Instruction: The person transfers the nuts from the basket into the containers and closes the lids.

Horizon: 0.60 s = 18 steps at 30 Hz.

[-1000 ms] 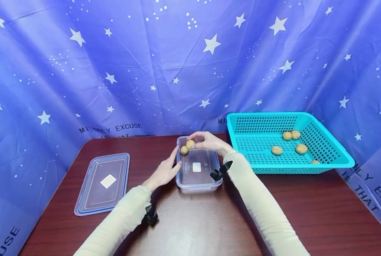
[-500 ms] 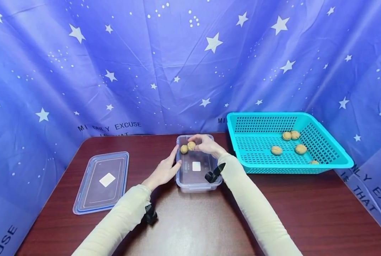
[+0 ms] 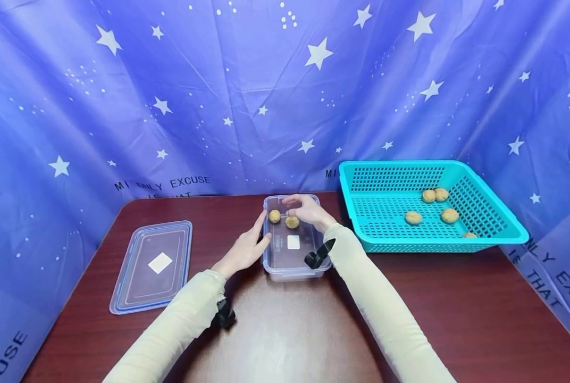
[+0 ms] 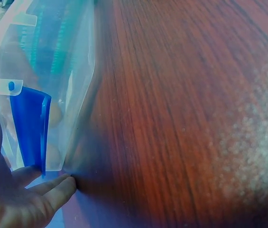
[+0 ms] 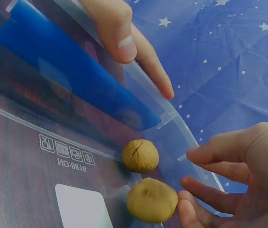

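A clear plastic food container stands on the table in front of the person. Two walnuts lie at its far end, one by the left wall and the other just right of it. My right hand is inside the rim, fingers loosely spread, with fingertips right beside the nearer walnut in the right wrist view. Along the container's left side rests my left hand, fingers fairly straight and thumb at the rim. A blue locking clip hangs down that wall beside the left fingers.
At right, a turquoise mesh basket holds several walnuts. A clear lid with a blue seal and white label lies on the table at left. Behind the dark red wooden table hangs a blue star-patterned curtain.
The walnut formerly between my right fingers now lies in the container, slightly right and apart from the first one. My right fingers have loosened off it. The left hand stays at the container's side.
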Available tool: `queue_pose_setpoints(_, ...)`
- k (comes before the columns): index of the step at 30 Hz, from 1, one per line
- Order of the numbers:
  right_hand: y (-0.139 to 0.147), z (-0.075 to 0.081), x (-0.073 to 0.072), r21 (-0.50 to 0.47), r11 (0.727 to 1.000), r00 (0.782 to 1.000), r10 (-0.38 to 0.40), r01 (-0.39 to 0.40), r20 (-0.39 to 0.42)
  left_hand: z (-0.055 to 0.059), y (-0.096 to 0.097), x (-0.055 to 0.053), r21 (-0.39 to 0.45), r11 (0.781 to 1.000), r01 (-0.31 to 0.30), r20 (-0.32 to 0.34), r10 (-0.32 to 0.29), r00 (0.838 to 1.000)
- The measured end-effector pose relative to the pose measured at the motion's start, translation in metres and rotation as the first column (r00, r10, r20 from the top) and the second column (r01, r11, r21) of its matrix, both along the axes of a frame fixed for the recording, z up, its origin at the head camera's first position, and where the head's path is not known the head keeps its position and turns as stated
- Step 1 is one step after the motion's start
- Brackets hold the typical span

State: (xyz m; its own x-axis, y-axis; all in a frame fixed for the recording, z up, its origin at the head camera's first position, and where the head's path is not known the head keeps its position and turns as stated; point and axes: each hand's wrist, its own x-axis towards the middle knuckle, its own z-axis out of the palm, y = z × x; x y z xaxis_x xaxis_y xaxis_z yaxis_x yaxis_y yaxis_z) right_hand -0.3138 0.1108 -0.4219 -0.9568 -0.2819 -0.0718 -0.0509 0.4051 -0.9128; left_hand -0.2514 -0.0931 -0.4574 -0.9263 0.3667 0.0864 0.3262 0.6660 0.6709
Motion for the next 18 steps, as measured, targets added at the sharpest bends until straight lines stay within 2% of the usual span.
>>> queue_pose_setpoints(4,0.001,0.009,0.004,0.025,1.000,1.000,-0.008,0.008,0.004,0.001,-0.001,-0.001,-0.003,1.000,0.007,-0.001,-0.007,1.000)
queue_pose_setpoints(10,0.002,0.024,0.009,0.054,0.998,0.999,0.017,-0.015,-0.049,0.003,-0.003,-0.002,-0.010,1.000,0.013,0.002,-0.013,1.000)
queue_pose_setpoints(18,0.009,0.041,0.019,0.037,0.999,0.996,0.038,-0.036,-0.077,0.001,0.000,0.000,0.010,1.000,0.008,-0.008,-0.008,1.000)
